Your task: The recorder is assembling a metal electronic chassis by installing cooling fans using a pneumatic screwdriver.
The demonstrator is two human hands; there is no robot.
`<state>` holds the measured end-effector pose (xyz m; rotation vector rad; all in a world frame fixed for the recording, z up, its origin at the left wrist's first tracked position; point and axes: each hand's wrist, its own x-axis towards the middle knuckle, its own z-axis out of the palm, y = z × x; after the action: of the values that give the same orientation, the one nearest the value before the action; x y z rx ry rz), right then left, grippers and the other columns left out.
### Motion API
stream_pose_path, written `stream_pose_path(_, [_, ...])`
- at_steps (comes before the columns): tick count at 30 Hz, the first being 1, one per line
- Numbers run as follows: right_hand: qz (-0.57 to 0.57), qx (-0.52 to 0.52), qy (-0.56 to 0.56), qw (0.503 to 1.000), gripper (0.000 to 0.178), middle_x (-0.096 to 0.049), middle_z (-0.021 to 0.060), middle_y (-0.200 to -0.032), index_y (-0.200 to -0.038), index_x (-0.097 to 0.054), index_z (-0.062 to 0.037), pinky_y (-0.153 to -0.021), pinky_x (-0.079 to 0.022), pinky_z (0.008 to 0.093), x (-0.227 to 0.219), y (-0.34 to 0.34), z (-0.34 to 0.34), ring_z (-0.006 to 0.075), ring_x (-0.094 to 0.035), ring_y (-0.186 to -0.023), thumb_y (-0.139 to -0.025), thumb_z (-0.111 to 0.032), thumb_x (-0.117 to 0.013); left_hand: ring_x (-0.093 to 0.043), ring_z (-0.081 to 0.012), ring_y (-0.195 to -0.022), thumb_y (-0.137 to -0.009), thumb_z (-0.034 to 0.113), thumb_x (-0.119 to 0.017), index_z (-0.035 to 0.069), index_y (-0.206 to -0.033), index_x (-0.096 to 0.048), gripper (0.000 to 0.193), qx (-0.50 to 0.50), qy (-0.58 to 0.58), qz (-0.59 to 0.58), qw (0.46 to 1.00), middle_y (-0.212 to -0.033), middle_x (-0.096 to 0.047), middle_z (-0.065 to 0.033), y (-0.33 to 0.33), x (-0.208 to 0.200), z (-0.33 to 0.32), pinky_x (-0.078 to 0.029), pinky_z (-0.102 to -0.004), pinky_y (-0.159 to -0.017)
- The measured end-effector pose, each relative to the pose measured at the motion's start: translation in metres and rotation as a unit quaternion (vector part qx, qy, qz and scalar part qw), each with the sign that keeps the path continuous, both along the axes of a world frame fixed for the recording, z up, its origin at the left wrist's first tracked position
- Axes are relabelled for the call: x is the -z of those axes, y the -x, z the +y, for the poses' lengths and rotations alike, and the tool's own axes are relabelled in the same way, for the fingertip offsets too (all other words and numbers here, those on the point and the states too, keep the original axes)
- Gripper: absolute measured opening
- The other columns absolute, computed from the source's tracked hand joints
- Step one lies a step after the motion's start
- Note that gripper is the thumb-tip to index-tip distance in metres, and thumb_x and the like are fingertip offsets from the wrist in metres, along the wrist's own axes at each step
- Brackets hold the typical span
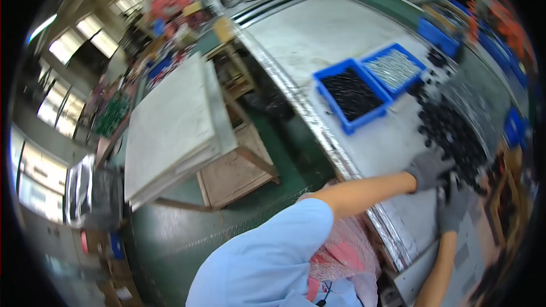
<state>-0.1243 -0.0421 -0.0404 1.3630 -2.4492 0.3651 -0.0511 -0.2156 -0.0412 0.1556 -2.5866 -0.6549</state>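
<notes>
My left hand (430,169), in a grey glove, is at the near edge of a pile of small black parts (452,131) on the metal-topped table. Its fingers are bent, with the tips among or just above the parts. Close beside it is my right hand (453,207), also grey-gloved, its fingers drawn together and pointing toward the pile. The hands nearly meet. Anything between their fingers is too small and blurred to name.
Beyond my left hand, one blue bin (372,115) holds black screw-like pieces and another blue bin (422,68) holds silver ones. Clear plastic sheeting (469,99) lies behind the pile. To the left stands a pale-topped wooden table (170,125). A person (170,0) is at the far left.
</notes>
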Motion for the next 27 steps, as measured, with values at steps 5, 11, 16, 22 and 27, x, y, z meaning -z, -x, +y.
stream_pose_path(5, [-0.036, 0.065, -0.034, 0.997, 0.046, -0.046, 0.0233, -0.126, -0.131, -0.047, -0.0089, -0.098, -0.036, 0.0481, -0.016, -0.007, -0.006, 0.0411, -0.043, -0.115, -0.088, -0.025, -0.052, -0.059, -0.0329, -0.097, -0.073, 0.041, -0.07, 0.018, -0.122, -0.053, 0.057, 0.0, -0.064, -0.092, 0.994, -0.106, -0.056, -0.0167, -0.006, -0.026, 0.001, -0.049, -0.0423, -0.079])
stream_pose_path(11, [0.011, 0.005, 0.009, 1.0, 0.042, -0.047, 0.022, -0.121, -0.128, -0.048, -0.0077, -0.095, -0.038, 0.0478, 0.001, 0.013, -0.003, 0.041, -0.045, -0.111, -0.089, -0.021, -0.049, -0.061, -0.03, -0.094, -0.071, 0.04, -0.071, 0.015, -0.119, -0.054, 0.057, -0.003, -0.06, -0.09, 0.994, -0.101, -0.058, -0.0144, -0.004, -0.023, -0.002, -0.05, -0.0409, -0.076])
stream_pose_path(16, [-0.007, 0.078, 0.001, 0.997, 0.039, -0.048, 0.0207, -0.118, -0.128, -0.048, -0.0098, -0.087, -0.043, 0.0454, 0.004, 0.01, -0.004, 0.0385, -0.048, -0.107, -0.091, -0.023, -0.048, -0.062, -0.0305, -0.09, -0.07, 0.04, -0.07, 0.018, -0.119, -0.055, 0.056, -0.006, -0.063, -0.102, 0.993, -0.103, -0.059, -0.0153, -0.009, -0.028, -0.002, -0.051, -0.0413, -0.073])
stream_pose_path(22, [-0.061, 0.126, -0.065, 0.988, 0.047, -0.05, 0.019, -0.114, -0.136, -0.044, -0.0113, -0.083, -0.044, 0.0457, -0.006, 0.01, -0.011, 0.0369, -0.053, -0.1, -0.091, -0.026, -0.05, -0.064, -0.0287, -0.089, -0.076, 0.042, -0.063, 0.021, -0.123, -0.055, 0.052, 0.035, -0.021, -0.106, 0.993, -0.103, -0.06, -0.0152, -0.008, -0.021, 0.002, -0.05, -0.0417, -0.069])
stream_pose_path(27, [-0.053, 0.119, -0.083, 0.988, 0.048, -0.05, 0.0178, -0.116, -0.136, -0.044, -0.012, -0.083, -0.045, 0.045, -0.008, 0.012, -0.009, 0.0367, -0.054, -0.101, -0.091, -0.028, -0.049, -0.061, -0.0286, -0.09, -0.081, 0.041, -0.059, 0.021, -0.124, -0.055, 0.048, 0.05, -0.004, -0.12, 0.991, -0.103, -0.059, -0.014, -0.005, -0.021, 0.005, -0.048, -0.0415, -0.071])
